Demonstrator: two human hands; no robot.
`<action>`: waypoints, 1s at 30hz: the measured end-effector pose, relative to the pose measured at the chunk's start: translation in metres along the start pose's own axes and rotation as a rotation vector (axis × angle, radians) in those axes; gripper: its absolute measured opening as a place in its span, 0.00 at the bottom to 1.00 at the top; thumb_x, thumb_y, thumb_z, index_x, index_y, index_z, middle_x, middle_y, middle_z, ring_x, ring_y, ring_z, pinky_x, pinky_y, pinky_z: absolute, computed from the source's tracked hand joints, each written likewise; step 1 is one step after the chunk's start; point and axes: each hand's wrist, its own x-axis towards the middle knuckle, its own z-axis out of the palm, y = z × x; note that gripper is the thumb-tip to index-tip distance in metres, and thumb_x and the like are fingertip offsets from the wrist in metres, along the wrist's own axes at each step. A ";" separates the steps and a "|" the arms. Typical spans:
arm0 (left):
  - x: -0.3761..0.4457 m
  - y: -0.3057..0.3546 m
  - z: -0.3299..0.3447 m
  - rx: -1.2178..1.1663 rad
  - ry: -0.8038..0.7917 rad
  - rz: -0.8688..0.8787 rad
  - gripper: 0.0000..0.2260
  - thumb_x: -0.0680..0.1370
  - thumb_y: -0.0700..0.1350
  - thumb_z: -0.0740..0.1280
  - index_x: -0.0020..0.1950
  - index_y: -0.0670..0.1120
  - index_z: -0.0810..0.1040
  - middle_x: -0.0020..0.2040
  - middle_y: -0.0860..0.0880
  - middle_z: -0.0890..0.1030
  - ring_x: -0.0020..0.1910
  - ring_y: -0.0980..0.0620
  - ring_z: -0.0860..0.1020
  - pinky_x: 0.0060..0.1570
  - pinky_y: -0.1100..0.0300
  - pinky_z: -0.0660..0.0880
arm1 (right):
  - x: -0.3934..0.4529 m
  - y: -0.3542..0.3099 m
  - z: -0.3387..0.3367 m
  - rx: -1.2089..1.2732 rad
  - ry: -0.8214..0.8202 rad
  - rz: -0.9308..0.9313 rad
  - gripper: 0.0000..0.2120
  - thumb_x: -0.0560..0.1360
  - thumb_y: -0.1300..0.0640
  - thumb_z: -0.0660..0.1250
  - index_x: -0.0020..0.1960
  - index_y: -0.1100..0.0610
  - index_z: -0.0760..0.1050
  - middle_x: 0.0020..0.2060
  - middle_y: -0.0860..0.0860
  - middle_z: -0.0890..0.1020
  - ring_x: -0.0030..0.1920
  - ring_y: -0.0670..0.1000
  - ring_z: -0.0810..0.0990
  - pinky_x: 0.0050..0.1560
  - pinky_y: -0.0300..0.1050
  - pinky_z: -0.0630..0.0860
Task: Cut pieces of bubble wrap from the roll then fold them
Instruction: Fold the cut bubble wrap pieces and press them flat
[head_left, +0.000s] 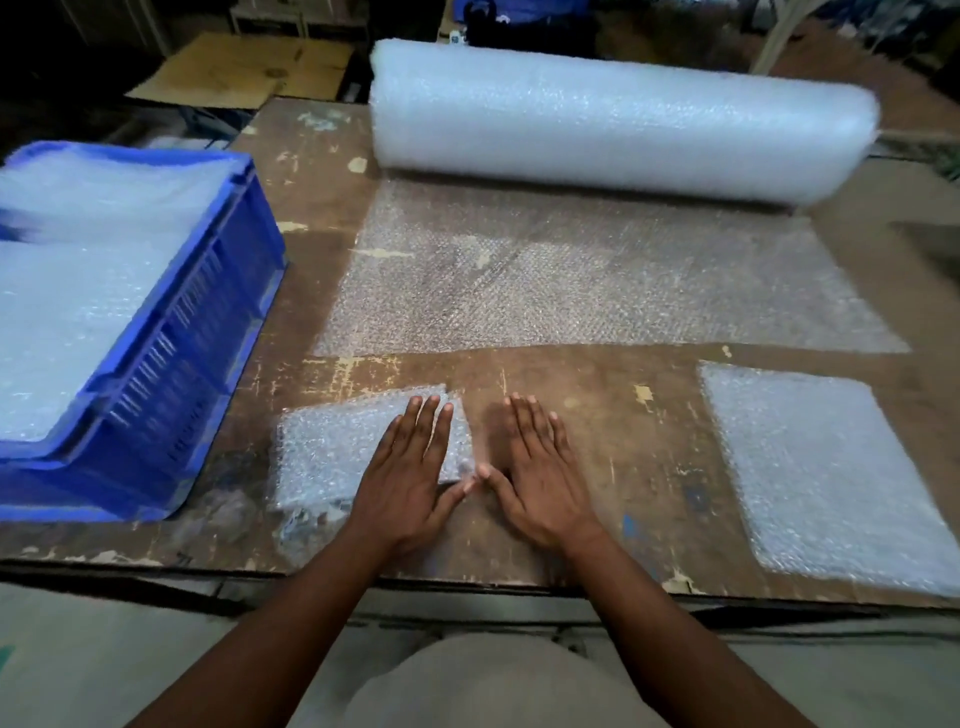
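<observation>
The left hand (410, 467) lay flat, fingers straight, pressing the folded piece (358, 452) at seven o'clock, evidently to set the crease. The right hand (540, 478) rested flat on the table (623, 467), holding nothing. The roll (618, 124) sat at twelve o'clock, its sheet (597, 280) paid out, uncut.

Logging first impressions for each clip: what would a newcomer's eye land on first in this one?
Most striking is the big white bubble wrap roll across the far side of the wooden table, its loose sheet spread toward the person. Next, the blue crate of bubble wrap at left. Nearest, the left hand presses flat on a small folded piece, the right hand flat beside it.
</observation>
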 end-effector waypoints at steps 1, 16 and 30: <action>0.008 0.009 0.003 -0.017 -0.007 0.011 0.41 0.85 0.68 0.50 0.88 0.45 0.43 0.88 0.44 0.44 0.87 0.45 0.40 0.84 0.46 0.46 | -0.007 0.012 -0.003 -0.009 0.010 0.042 0.41 0.85 0.32 0.43 0.87 0.59 0.43 0.86 0.55 0.45 0.86 0.52 0.38 0.84 0.53 0.36; 0.106 0.171 0.041 -0.160 -0.128 0.268 0.41 0.85 0.68 0.52 0.88 0.45 0.40 0.88 0.43 0.40 0.86 0.48 0.35 0.85 0.44 0.45 | -0.135 0.215 -0.050 -0.031 0.052 0.798 0.31 0.80 0.41 0.57 0.65 0.67 0.75 0.62 0.67 0.79 0.65 0.70 0.77 0.62 0.64 0.77; 0.113 0.221 0.040 -0.308 -0.186 0.200 0.40 0.85 0.68 0.50 0.86 0.52 0.33 0.86 0.52 0.31 0.84 0.54 0.30 0.82 0.53 0.36 | -0.114 0.224 -0.093 -0.185 -0.138 0.658 0.10 0.84 0.55 0.60 0.56 0.59 0.78 0.52 0.58 0.85 0.55 0.61 0.85 0.49 0.49 0.78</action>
